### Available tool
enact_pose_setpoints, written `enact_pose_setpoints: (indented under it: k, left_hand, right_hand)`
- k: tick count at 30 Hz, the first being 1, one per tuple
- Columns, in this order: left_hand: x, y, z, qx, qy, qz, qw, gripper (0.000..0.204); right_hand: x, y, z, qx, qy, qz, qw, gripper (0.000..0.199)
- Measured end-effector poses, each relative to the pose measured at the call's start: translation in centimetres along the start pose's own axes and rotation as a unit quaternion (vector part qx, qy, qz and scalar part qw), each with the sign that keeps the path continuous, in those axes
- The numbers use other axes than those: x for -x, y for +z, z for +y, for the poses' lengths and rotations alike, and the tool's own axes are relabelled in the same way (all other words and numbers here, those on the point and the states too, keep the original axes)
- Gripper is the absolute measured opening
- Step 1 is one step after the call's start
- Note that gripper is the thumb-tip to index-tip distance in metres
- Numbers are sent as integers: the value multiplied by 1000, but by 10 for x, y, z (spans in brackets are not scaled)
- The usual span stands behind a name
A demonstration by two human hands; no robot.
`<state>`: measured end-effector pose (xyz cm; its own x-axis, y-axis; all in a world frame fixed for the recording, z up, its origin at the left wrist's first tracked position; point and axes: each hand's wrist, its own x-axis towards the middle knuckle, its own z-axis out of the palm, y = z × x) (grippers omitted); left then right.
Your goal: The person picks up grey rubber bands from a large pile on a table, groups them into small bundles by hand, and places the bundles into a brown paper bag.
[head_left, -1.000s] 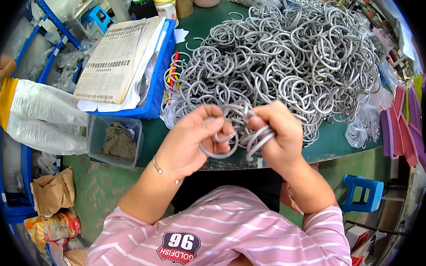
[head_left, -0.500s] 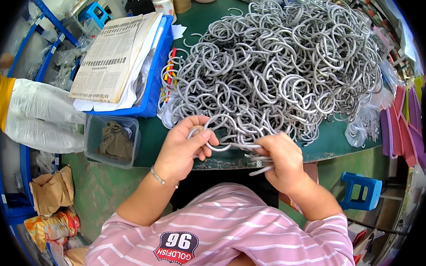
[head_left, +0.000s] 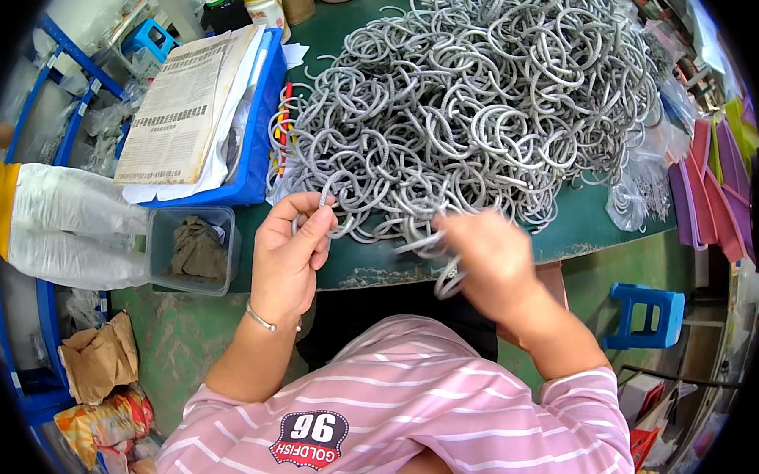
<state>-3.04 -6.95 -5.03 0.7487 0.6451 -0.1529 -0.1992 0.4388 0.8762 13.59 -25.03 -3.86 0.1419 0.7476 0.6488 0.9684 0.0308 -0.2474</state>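
My left hand (head_left: 287,254), closed in a pinch of thumb and fingers, grips a grey C-shaped ring (head_left: 323,191) at the front left of a heap of the same rings (head_left: 475,106). The ring's lower part is hidden by the fingers. To the right, over the table's front edge, my right hand (head_left: 495,262) is smeared by motion. It is closed round several grey open rings (head_left: 449,283) that stick out on its left side; how they sit in the palm is hidden. A gap separates the two hands.
A blue bin (head_left: 261,145) carries newspapers (head_left: 175,119) at the left, with a clear plastic tub (head_left: 235,273) holding brown cloth below it. Jars (head_left: 266,9) stand at the back. Plastic bags (head_left: 628,201) lie at the table's right; a blue stool (head_left: 645,314) stands below.
My hands have drawn apart; earlier a ring in the left reached the rings in the right. The left hand has shifted left. The whole view has moved slightly.
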Motion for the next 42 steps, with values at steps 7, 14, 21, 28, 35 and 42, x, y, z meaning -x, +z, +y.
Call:
enact_pose_setpoints:
  k: [7,14,21,28,35,42]
  left_hand:
    - [2,-5,3,-26,5,7,1000,18]
    - [4,0,7,-56,22,22,998,17]
    - [-1,4,10,-147,64,-5,987,17]
    - [-4,5,17,-206,75,-18,975,16]
    - [-11,1,19,-233,63,-3,970,15]
    - [-10,19,31,-356,191,-113,908,9]
  right_hand:
    - [-18,11,-9,19,-75,-121,990,17]
    - [-27,0,14,2,20,-6,1000,35]
    - [-49,9,23,66,-21,-140,988,20]
    - [-84,3,48,135,-17,-93,986,23]
    - [-73,3,29,-73,-4,-27,997,35]
    - [-69,15,2,-188,-68,0,980,47]
